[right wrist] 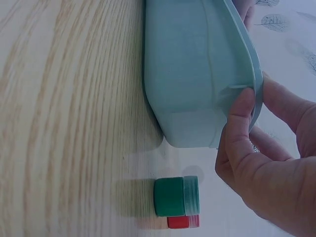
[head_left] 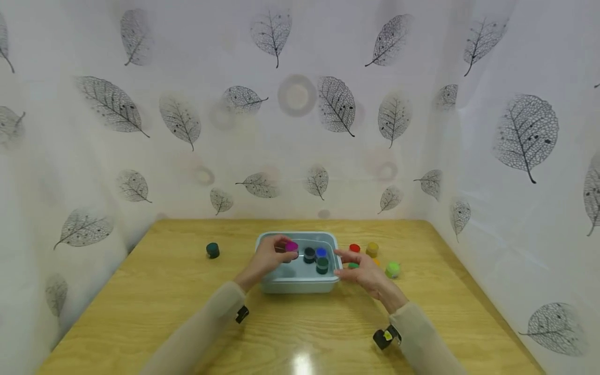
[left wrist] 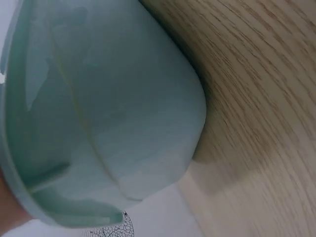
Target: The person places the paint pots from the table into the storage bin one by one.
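In the head view a pale blue-green plastic basin (head_left: 300, 286) stands on the wooden table. My left hand (head_left: 268, 259) reaches over its left side and pinches a small paint pot with a magenta lid (head_left: 291, 247) between thumb and fingers. Inside the basin sit a black pot (head_left: 309, 255), a blue pot (head_left: 321, 253) and a dark green pot (head_left: 322, 266). My right hand (right wrist: 271, 163) grips the basin's rim on the right, thumb on one side and fingers on the other. The left wrist view shows mostly the basin's outer wall (left wrist: 133, 108).
A dark teal pot (head_left: 213, 250) stands alone on the left. Right of the basin are a red pot (head_left: 354, 248), a yellow pot (head_left: 372, 249), a light green pot (head_left: 392, 269) and a green pot (right wrist: 169, 197). A leaf-patterned curtain (head_left: 300, 156) hangs behind the table.
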Motion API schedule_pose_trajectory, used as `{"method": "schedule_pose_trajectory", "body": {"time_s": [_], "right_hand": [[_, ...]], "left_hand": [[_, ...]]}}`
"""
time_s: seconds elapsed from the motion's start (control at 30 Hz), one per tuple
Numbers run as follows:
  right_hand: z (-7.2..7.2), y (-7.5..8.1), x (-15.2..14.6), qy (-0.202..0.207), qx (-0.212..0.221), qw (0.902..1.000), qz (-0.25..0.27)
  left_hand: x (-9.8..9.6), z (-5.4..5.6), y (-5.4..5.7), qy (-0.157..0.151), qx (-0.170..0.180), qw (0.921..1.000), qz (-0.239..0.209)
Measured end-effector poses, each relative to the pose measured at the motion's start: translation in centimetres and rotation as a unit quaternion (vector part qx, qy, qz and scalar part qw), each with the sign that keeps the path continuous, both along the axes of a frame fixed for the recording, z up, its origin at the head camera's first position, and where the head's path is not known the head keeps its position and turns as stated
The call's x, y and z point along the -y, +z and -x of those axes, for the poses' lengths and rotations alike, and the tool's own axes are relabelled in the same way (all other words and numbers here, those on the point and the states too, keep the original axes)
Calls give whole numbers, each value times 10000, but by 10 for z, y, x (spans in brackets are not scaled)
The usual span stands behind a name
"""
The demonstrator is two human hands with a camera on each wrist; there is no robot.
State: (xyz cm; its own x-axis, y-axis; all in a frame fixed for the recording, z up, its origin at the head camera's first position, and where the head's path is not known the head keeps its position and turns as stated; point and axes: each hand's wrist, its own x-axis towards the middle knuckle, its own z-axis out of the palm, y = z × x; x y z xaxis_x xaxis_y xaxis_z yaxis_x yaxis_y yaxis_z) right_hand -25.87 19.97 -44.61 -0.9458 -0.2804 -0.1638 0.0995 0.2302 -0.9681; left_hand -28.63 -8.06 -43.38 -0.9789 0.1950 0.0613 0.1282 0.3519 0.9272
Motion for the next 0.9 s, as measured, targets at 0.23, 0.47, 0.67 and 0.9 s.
{"method": "schedule_pose_trajectory", "body": {"time_s": [0.23,0.47,0.67,0.9], "right_hand": [[-1,1,1,-49,-1,9999,-94],[0,0,1,-116,14,9999,-111],[-2,1,2,-118,-1,9998,-147],[-1,1,2,-74,-27,9999,-121]], "left_hand": [[-7,8,-4,-516,780,9954,-221],[-17,13,-7,-715,874,9930,-355],[-25,15,-11,-940,795,9923,-136],[-30,18,-13,-802,1028,9914,-78]]}}
